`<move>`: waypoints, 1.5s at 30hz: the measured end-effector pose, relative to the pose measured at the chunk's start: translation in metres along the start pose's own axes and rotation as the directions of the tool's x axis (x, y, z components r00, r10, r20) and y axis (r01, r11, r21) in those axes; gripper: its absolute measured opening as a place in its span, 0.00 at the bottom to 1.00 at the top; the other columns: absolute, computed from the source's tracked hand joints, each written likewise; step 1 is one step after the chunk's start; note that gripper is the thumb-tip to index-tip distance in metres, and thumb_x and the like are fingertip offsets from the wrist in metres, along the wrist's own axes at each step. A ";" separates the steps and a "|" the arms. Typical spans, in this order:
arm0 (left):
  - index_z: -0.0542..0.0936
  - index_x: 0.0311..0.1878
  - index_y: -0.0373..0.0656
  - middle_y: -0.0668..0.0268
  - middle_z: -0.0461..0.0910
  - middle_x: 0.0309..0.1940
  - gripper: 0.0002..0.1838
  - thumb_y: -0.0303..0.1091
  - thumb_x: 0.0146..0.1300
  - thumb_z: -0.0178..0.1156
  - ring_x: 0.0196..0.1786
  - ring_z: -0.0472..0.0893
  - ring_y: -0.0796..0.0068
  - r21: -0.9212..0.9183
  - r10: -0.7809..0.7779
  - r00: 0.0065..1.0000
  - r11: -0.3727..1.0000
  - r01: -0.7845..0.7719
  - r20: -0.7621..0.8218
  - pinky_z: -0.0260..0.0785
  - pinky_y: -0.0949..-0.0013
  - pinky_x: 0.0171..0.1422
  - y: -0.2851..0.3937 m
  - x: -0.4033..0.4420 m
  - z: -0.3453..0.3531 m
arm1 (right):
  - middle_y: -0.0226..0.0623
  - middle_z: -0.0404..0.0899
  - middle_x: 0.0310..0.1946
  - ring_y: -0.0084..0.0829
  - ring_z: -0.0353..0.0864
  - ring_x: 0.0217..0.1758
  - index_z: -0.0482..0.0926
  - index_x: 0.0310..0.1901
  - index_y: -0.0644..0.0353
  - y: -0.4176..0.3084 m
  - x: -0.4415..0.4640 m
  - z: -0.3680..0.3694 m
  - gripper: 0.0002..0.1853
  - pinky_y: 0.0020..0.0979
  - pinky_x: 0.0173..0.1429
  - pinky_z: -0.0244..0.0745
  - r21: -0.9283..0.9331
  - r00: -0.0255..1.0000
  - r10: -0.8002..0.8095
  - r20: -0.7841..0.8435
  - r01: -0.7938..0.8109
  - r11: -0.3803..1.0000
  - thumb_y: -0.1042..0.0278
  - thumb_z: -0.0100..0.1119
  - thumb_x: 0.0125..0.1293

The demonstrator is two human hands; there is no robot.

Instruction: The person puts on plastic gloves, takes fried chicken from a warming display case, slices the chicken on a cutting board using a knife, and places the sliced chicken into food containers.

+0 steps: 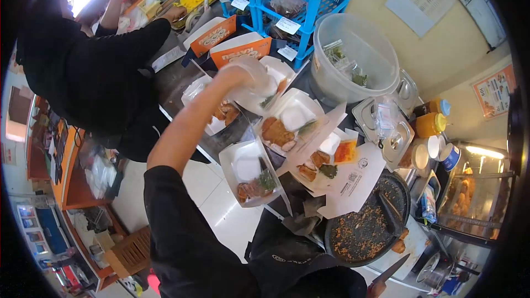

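My left hand (249,75), in a clear plastic glove, reaches over the far takeaway boxes; its fingers are hidden and blurred. Beneath and beside it are a white box (282,67) with rice and a box of fried cutlet pieces (223,113). Closer in, one open box (291,99) has rice and a breaded cutlet (277,132). Another box (228,157) contains rice, meat and greens. An open paper box (361,176) carries rice, chicken, greens and an orange sauce packet (345,152). At the bottom edge my right hand (377,288), partly cut off, grips a knife (391,269).
A round black pan (367,223) with crumbs and a dark utensil stands near right. Behind are a clear tub (356,49), blue racks (303,27) and orange cartons (240,49). Sauce bottles (430,124) line the right wall. A co-worker in black (94,66) works at left.
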State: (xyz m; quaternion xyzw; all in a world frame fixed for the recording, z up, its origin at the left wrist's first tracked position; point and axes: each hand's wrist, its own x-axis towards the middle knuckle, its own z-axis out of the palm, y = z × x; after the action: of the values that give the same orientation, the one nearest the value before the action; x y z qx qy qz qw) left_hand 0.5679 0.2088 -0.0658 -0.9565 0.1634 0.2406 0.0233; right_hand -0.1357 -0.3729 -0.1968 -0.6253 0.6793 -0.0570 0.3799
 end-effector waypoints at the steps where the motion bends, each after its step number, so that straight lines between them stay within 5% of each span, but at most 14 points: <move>1: 0.84 0.45 0.34 0.46 0.82 0.46 0.29 0.54 0.56 0.53 0.51 0.82 0.53 -0.078 -0.085 0.996 0.993 0.085 0.004 0.71 0.58 0.57 0.010 -0.004 0.006 | 0.33 0.68 0.14 0.29 0.68 0.13 0.71 0.31 0.63 0.000 -0.002 0.000 0.23 0.36 0.19 0.67 -0.003 1.000 0.006 -0.003 -0.006 1.000 0.47 0.50 0.70; 8: 0.82 0.44 0.31 0.44 0.79 0.50 0.30 0.52 0.51 0.60 0.51 0.82 0.62 -0.318 -0.019 0.998 0.947 0.038 0.061 0.72 0.60 0.54 -0.015 -0.008 0.002 | 0.33 0.67 0.14 0.29 0.68 0.12 0.70 0.29 0.63 0.003 0.017 -0.032 0.25 0.35 0.15 0.66 -0.066 0.997 -0.071 0.003 0.071 0.995 0.46 0.48 0.71; 13: 0.81 0.48 0.33 0.48 0.79 0.52 0.25 0.46 0.55 0.61 0.52 0.81 0.66 -0.501 -0.175 0.785 0.844 -0.191 -0.594 0.72 0.64 0.54 0.016 -0.116 -0.035 | 0.44 0.84 0.39 0.38 0.84 0.38 0.76 0.49 0.67 0.015 0.040 -0.036 0.25 0.37 0.41 0.81 -0.148 0.789 -0.614 0.017 0.609 0.779 0.48 0.48 0.70; 15: 0.80 0.49 0.34 0.49 0.79 0.53 0.24 0.43 0.56 0.61 0.53 0.81 0.68 -0.596 -0.248 0.626 0.674 -0.436 -0.739 0.72 0.66 0.54 0.083 -0.162 -0.022 | 0.41 0.82 0.38 0.38 0.81 0.39 0.75 0.49 0.65 0.028 0.029 -0.025 0.23 0.40 0.45 0.78 0.058 0.880 -0.471 0.063 0.468 0.882 0.51 0.39 0.75; 17: 0.80 0.51 0.34 0.50 0.79 0.53 0.22 0.41 0.58 0.61 0.53 0.80 0.69 -0.691 -0.301 0.628 0.426 -0.584 -0.717 0.71 0.68 0.54 0.171 -0.201 0.013 | 0.38 0.74 0.18 0.32 0.79 0.26 0.75 0.31 0.62 0.042 0.048 -0.038 0.21 0.39 0.31 0.77 -0.605 0.918 -0.377 0.120 0.369 0.705 0.54 0.42 0.72; 19: 0.79 0.52 0.35 0.52 0.79 0.54 0.21 0.38 0.59 0.61 0.53 0.80 0.71 -0.790 -0.257 0.748 0.143 -0.597 -0.612 0.71 0.70 0.54 0.278 -0.248 0.060 | 0.37 0.72 0.15 0.30 0.74 0.13 0.73 0.28 0.64 0.009 0.016 -0.039 0.20 0.35 0.16 0.71 -0.202 0.971 -0.239 -0.018 0.231 0.952 0.54 0.51 0.70; 20: 0.79 0.53 0.35 0.52 0.78 0.54 0.20 0.37 0.60 0.61 0.54 0.80 0.72 -0.841 -0.191 0.824 0.017 -0.541 -0.534 0.71 0.71 0.54 0.336 -0.271 0.081 | 0.58 0.78 0.22 0.54 0.81 0.24 0.77 0.31 0.70 0.022 0.035 -0.039 0.23 0.46 0.30 0.77 -0.304 0.915 -0.388 -0.110 0.341 0.890 0.54 0.47 0.70; 23: 0.78 0.55 0.36 0.54 0.78 0.55 0.19 0.33 0.62 0.61 0.54 0.79 0.74 -0.980 0.190 0.972 -0.173 -0.103 -0.136 0.71 0.74 0.54 0.508 -0.322 0.138 | 0.65 0.78 0.28 0.63 0.80 0.33 0.76 0.36 0.71 0.039 0.075 -0.070 0.21 0.53 0.39 0.75 -0.278 0.959 -0.280 0.032 0.277 0.920 0.56 0.47 0.71; 25: 0.77 0.57 0.37 0.56 0.78 0.56 0.19 0.31 0.63 0.61 0.54 0.79 0.76 -0.982 0.421 0.895 -0.046 0.182 0.146 0.71 0.76 0.55 0.616 -0.319 0.169 | 0.66 0.77 0.28 0.65 0.78 0.34 0.75 0.37 0.71 0.054 0.107 -0.094 0.20 0.56 0.42 0.73 -0.327 0.928 -0.351 0.123 0.372 0.869 0.56 0.47 0.71; 26: 0.76 0.60 0.37 0.54 0.79 0.56 0.23 0.32 0.62 0.62 0.57 0.80 0.67 -0.806 0.622 0.753 0.322 -0.497 -0.216 0.71 0.69 0.57 0.660 -0.286 0.207 | 0.66 0.77 0.28 0.66 0.78 0.34 0.75 0.37 0.70 0.064 0.109 -0.103 0.20 0.57 0.41 0.72 -0.314 0.917 -0.382 0.114 0.398 0.862 0.56 0.47 0.71; 27: 0.77 0.56 0.37 0.50 0.79 0.52 0.21 0.34 0.61 0.61 0.54 0.80 0.61 -0.502 0.665 0.670 0.478 -0.721 -0.329 0.72 0.62 0.54 0.700 -0.257 0.239 | 0.66 0.77 0.28 0.67 0.77 0.34 0.75 0.36 0.70 0.064 0.111 -0.114 0.20 0.58 0.41 0.71 -0.303 0.904 -0.416 0.104 0.427 0.852 0.57 0.48 0.71; 29: 0.79 0.47 0.36 0.44 0.80 0.44 0.17 0.38 0.59 0.60 0.48 0.81 0.52 0.180 0.693 0.631 0.710 -0.680 -0.350 0.73 0.51 0.48 0.763 -0.207 0.295 | 0.65 0.77 0.26 0.68 0.76 0.33 0.73 0.34 0.68 0.064 0.120 -0.135 0.19 0.60 0.40 0.69 -0.217 0.878 -0.472 0.072 0.476 0.852 0.56 0.49 0.71; 41: 0.80 0.38 0.38 0.51 0.81 0.34 0.15 0.42 0.57 0.61 0.40 0.81 0.54 -0.287 0.733 0.544 0.463 -0.839 -0.408 0.74 0.56 0.46 0.859 -0.273 0.274 | 0.61 0.78 0.25 0.64 0.78 0.31 0.73 0.41 0.67 0.084 0.148 -0.154 0.16 0.57 0.40 0.72 -0.107 0.804 -0.533 0.263 0.573 0.812 0.59 0.47 0.72; 45: 0.80 0.41 0.42 0.58 0.82 0.32 0.12 0.39 0.62 0.56 0.38 0.82 0.61 -0.062 0.755 0.455 0.486 -0.872 -0.471 0.75 0.61 0.46 0.872 -0.230 0.261 | 0.56 0.80 0.27 0.58 0.81 0.31 0.73 0.45 0.65 0.029 0.137 -0.160 0.14 0.54 0.40 0.76 -0.291 0.776 -0.477 0.413 0.609 0.738 0.61 0.47 0.72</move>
State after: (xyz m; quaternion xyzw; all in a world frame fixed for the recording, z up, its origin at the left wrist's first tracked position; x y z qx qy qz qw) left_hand -0.0236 -0.5140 -0.1597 -0.7744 0.5691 0.0516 -0.2716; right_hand -0.2436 -0.5531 -0.1610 -0.8636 0.3914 0.0757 0.3087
